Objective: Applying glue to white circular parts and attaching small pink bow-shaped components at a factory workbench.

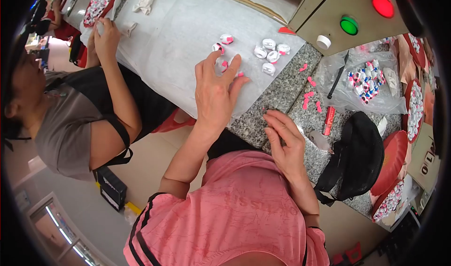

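Observation:
My left hand (216, 92) reaches over a white sheet (164, 35) with its fingers spread. Around its fingertips lie small rounded white pieces with pink parts, one white-and-pink piece (227, 39) just beyond the fingers. Another such piece (222, 65) shows between the fingers and is partly covered by them. To the right sits a loose group of similar white pieces (268, 43). My right hand (287, 146) hovers at the granite edge, fingers slightly bent and apart from the thumb, with nothing visible in it.
Small pink bits (307, 97) and a red stick-like tube (329, 120) lie on the granite counter (263, 111). Right of them are a clear bag (390, 99) of small pieces and a black pouch (359, 155). A box with buttons (324, 17) stands behind. A co-worker (70, 125) works at left.

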Tool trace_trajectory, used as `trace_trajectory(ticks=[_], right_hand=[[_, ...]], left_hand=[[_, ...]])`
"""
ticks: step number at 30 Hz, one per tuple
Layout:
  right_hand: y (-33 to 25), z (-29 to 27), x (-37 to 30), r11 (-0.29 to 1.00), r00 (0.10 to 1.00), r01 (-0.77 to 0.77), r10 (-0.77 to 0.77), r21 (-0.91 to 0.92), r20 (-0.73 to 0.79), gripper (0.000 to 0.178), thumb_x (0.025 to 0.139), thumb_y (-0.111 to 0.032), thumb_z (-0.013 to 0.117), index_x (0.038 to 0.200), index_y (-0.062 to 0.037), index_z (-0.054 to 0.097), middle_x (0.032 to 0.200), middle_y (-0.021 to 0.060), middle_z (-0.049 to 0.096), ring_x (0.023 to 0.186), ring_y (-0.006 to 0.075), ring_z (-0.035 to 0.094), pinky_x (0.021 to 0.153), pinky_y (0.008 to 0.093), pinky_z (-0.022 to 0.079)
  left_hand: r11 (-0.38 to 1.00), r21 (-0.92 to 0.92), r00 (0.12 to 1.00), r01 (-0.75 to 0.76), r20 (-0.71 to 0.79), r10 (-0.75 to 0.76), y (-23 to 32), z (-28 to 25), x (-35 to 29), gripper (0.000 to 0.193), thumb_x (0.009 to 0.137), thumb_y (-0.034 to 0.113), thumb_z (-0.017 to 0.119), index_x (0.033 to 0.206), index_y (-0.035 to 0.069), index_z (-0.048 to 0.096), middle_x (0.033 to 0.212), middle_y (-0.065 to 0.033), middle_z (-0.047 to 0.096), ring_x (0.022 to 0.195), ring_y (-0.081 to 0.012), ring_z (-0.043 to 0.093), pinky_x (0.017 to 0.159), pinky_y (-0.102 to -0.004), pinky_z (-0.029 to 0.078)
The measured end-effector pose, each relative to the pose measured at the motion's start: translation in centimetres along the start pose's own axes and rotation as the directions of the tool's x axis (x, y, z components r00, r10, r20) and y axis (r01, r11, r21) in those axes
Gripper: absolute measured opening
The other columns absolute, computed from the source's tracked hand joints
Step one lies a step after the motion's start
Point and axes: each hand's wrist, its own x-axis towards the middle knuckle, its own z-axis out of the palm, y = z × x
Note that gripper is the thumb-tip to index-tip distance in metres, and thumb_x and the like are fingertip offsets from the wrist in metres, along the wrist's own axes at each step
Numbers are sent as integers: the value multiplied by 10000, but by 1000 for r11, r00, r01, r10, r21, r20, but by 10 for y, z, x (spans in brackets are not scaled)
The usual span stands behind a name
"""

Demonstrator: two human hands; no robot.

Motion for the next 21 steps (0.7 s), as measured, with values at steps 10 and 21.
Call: trace_trajectory(ticks=[10, 21], right_hand=[[7, -3, -4, 999, 1000, 12, -11, 38, -19, 186, 797, -15, 594, 979, -7, 633, 1001, 122, 613, 904, 220, 597, 776, 280, 465], [16, 4, -16, 992, 994, -12, 26, 123, -110, 140, 804, -5, 583, 930, 0, 642, 941, 116, 626, 846, 205, 609, 731, 261, 469]], left_hand=[[990, 30, 986, -140, -89, 143, -7, 5, 30, 307, 708, 93, 683, 1010, 61, 636, 994, -142, 548, 888, -300, 495, 732, -360, 438], [973, -173, 988, -152, 11, 156, 20, 20, 146, 189, 774, 150, 603, 920, 44, 662, 818, -181, 620, 738, -353, 592, 619, -422, 482]])
